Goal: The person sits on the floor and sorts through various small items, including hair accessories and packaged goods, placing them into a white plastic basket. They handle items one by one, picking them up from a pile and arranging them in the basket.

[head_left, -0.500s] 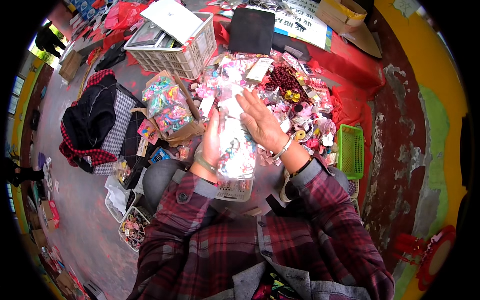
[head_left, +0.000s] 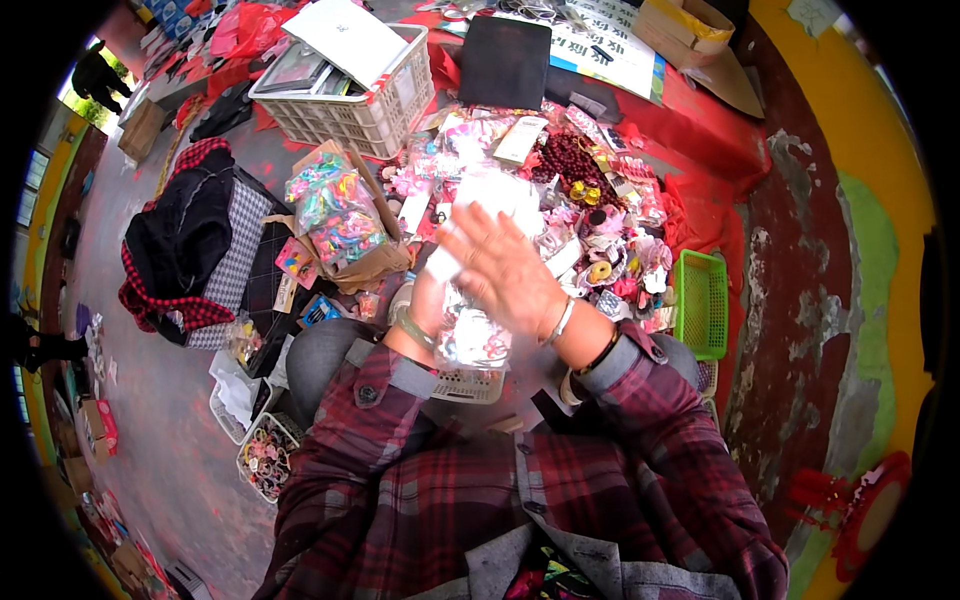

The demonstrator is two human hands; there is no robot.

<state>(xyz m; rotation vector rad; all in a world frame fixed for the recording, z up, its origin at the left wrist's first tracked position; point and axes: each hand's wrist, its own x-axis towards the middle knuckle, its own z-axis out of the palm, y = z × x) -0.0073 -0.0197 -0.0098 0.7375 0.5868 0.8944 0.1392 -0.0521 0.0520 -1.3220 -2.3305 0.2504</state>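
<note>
My right hand [head_left: 505,270] lies flat and spread, fingers wide, palm down on a clear plastic packet [head_left: 470,335] of small pink and white trinkets. Nothing is pinched; it presses rather than grips. My left hand [head_left: 432,292] is mostly hidden under the right one and behind the packet. It seems to support the packet from the left edge, but I cannot tell how far its fingers curl.

Packet sits in front of my chest, above a small white basket [head_left: 466,384] on my lap, near edge of the heap.

Judgement: to handle this well, keep the palm flat so the slippery film does not slide, and steady the lower edge with the left.

Pose: both forearms come up from the lower edge in plaid sleeves, wrists close together. Bangle [head_left: 562,322] on right wrist, green band on left.

Beyond: a heap of hair accessories [head_left: 600,240] on red cloth, a brown box of bright hair ties [head_left: 335,215] to the left, white crate [head_left: 360,110] farther off, green basket [head_left: 700,300] to the right.
</note>
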